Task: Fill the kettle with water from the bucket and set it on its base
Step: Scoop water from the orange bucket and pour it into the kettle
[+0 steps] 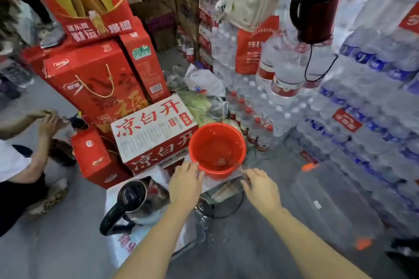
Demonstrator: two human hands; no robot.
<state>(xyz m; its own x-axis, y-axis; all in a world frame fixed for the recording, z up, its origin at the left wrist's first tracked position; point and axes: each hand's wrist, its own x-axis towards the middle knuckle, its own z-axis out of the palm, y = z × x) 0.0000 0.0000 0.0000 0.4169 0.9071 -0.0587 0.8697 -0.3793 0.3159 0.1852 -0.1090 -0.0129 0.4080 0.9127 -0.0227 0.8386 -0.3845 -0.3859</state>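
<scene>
Both hands are at the red bucket (pixel 217 149) now: left hand (pixel 184 184) has loosely spread fingers touching its near rim, right hand (pixel 260 188) has curled fingers just beside the rim, gripping nothing clear. The steel kettle (pixel 138 201) sits lower left, lid open, beside the left forearm.

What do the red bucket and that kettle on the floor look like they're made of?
The red bucket looks like plastic: one uniform bright colour, thin smooth rim, slight gloss. The kettle seems to be polished metal, probably stainless steel, since its body mirrors nearby red shapes; its handle and lid look like glossy black plastic. Blur leaves both guesses open.
</scene>
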